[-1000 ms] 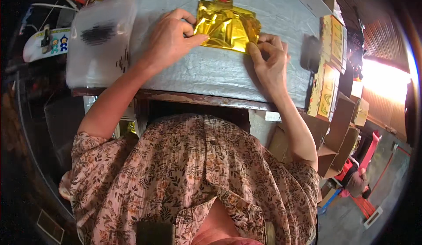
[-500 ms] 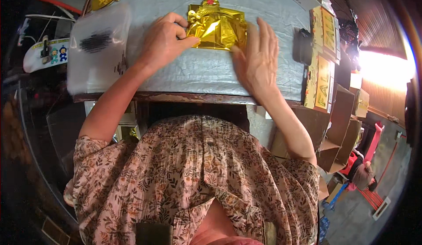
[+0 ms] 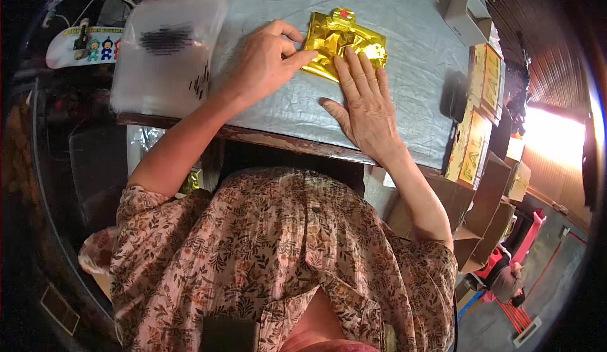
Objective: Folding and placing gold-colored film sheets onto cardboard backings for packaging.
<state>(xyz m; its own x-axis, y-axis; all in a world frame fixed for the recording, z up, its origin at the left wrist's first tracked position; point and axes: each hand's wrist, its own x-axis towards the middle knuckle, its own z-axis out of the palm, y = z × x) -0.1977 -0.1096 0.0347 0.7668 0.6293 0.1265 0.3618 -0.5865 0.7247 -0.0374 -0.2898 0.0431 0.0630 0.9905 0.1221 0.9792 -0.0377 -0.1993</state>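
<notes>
Shiny gold foil packet (image 3: 329,38): lies flat on the silvery-grey covered tabletop (image 3: 288,109), beyond the near edge, between the left and right edges.
Bare left hand (image 3: 267,56): rests thumb on the packet's left border, perhaps steadying; cannot tell whether pinching.
Bare right hand (image 3: 368,107): lays spread fingers across the packet, apparently keeping it flat.
Translucent plastic sleeves (image 3: 152,80): lie near the left corner; cannot tell contents.
White open cardboard box (image 3: 466,18): stands along the right edge, inside unclear.

Single view: head-worn fisheye, facing down at close range; wearer's shirt (image 3: 265,238) at lower centre, worktop (image 3: 411,55) at upper centre, edges bowed.
</notes>
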